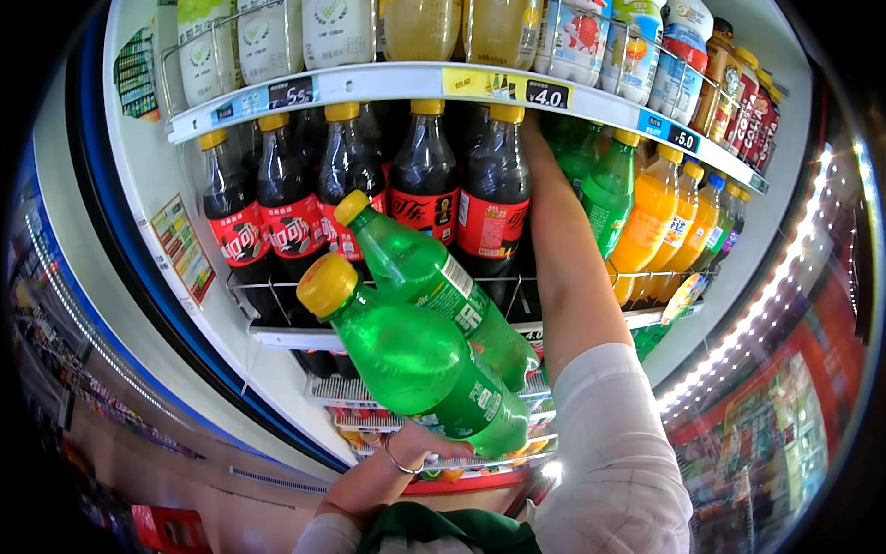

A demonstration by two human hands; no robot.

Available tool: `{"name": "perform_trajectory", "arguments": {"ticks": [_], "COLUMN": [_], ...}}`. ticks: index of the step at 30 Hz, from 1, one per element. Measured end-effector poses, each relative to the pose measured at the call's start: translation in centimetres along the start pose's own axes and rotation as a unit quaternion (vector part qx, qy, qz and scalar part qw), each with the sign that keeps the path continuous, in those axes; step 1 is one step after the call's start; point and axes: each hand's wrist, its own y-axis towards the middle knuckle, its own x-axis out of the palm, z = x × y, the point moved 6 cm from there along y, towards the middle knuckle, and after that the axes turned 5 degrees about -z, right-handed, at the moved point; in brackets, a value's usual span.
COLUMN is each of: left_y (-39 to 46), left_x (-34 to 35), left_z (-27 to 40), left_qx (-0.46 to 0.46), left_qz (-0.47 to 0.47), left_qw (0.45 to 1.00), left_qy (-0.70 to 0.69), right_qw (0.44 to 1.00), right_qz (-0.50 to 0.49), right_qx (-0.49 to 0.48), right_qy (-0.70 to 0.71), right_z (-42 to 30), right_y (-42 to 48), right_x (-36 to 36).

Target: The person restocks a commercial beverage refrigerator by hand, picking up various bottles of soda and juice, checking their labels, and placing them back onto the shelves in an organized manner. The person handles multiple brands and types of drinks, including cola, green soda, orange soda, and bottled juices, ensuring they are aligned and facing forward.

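Two green plastic soda bottles with yellow caps, a nearer one and one behind it, lean to the left in front of the cooler shelf. My left hand, with a bracelet at its wrist, holds the nearer bottle from below near its base; its fingers are mostly hidden. My right arm reaches deep into the shelf between a cola bottle and an upright green soda bottle. My right hand is out of view behind the upper shelf edge and the bottles.
Cola bottles line the left of the shelf, orange soda bottles the right. A wire rail runs along its front. The upper shelf edge carries price tags. A red crate is on the floor at lower left.
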Motion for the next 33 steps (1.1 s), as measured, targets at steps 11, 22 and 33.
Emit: {"name": "perform_trajectory", "arguments": {"ticks": [11, 22, 33], "left_y": [1.2, 2.1, 0.3], "left_x": [3.4, 4.2, 5.4], "left_z": [4.5, 2.7, 1.9], "left_qx": [0.186, 0.194, 0.184], "left_qz": [0.016, -0.010, -0.039], "left_qw": [0.983, 0.981, 0.978], "left_qy": [-0.003, -0.021, -0.088], "right_qw": [0.986, 0.999, 0.986], "right_qz": [-0.043, 0.031, -0.154], "right_qx": [-0.056, 0.022, -0.030], "right_qy": [-0.153, -0.004, -0.059], "right_z": [-1.5, -9.8, -13.2], "right_y": [-3.2, -19.7, -21.9], "right_x": [-1.0, -10.9, -16.7]}}
